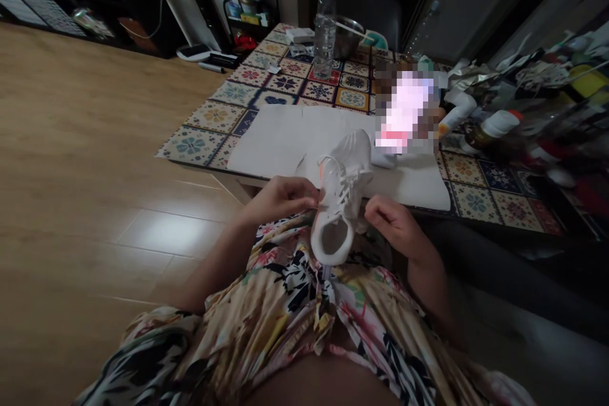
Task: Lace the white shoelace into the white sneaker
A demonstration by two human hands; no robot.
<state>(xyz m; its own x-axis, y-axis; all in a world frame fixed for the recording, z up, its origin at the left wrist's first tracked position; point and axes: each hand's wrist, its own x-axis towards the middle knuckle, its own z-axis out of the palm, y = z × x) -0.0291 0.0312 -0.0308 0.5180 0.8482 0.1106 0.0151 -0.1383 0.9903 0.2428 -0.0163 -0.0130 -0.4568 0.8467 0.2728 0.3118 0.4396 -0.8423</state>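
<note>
A white sneaker with white laces and an orange-pink accent on its side lies toe away from me. Its toe rests over the white sheet, and its heel opening hangs past the table edge above my lap. My left hand pinches thumb and forefinger together against the shoe's left side; what is between them is too small to name. On the right, my right hand is closed with curled fingers close to the shoe, and whatever it grips is hidden. The laces cross the tongue in a loose tangle.
A white sheet covers part of the patterned table. Beyond stand a clear plastic bottle and a metal bowl. A pixelated bright screen is behind the shoe. Bottles and clutter crowd the right side.
</note>
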